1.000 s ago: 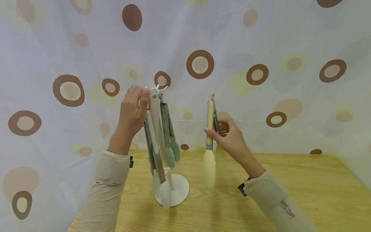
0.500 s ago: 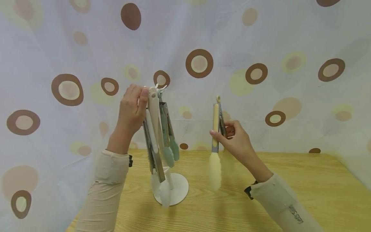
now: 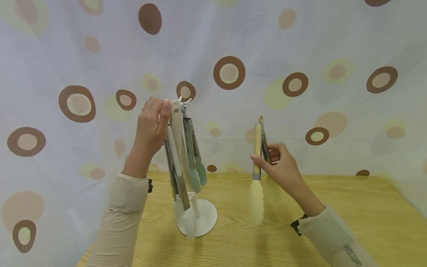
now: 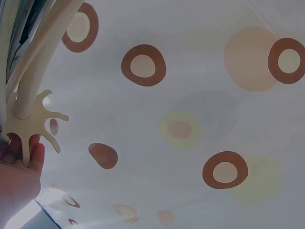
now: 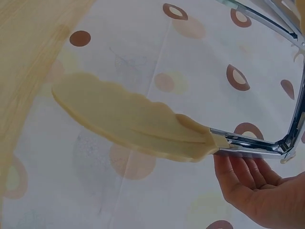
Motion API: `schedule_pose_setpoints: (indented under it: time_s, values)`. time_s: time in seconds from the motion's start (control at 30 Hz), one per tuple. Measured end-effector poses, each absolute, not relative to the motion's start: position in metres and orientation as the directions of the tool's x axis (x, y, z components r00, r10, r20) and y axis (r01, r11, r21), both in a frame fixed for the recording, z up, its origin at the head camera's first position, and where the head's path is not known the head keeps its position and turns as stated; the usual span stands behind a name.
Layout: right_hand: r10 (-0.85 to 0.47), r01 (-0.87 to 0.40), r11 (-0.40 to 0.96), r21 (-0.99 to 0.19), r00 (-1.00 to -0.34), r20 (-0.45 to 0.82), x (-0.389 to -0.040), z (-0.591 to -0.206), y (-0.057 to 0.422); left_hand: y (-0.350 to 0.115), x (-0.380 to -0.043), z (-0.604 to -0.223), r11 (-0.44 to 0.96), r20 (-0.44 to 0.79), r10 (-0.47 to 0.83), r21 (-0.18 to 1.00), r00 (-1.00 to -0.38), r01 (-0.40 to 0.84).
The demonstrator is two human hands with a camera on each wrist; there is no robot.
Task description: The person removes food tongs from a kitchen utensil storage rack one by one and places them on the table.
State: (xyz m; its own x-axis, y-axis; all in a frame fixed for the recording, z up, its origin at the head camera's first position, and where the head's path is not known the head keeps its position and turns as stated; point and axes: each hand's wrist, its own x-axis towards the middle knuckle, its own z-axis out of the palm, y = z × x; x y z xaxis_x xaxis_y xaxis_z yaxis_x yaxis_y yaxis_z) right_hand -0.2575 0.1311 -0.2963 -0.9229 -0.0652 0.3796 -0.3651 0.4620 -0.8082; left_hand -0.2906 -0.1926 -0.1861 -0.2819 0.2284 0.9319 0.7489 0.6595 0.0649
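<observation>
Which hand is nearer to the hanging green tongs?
Left. The left hand holds the stand near its top, just left of the green tongs; the right hand is farther, to their right, holding yellow tongs.

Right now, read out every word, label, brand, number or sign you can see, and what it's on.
No text here is readable.
Right sleeve: dark lettering, too blurred to read.
Curtain: faint grey marks, too unclear to call text.
Yellow tongs, hanging tongs, rack: nothing I can make out.
</observation>
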Motion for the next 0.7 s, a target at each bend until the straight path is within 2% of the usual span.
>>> schedule_pose_setpoints:
  time_s: [0.7]
  values:
    - [-0.022, -0.305, 0.529, -0.792, -0.938, 0.347, -0.245, -0.308, 0.165, -0.194, -0.291, -0.186, 0.664, 0.928, 0.234, 0.064, -0.288, 0.745]
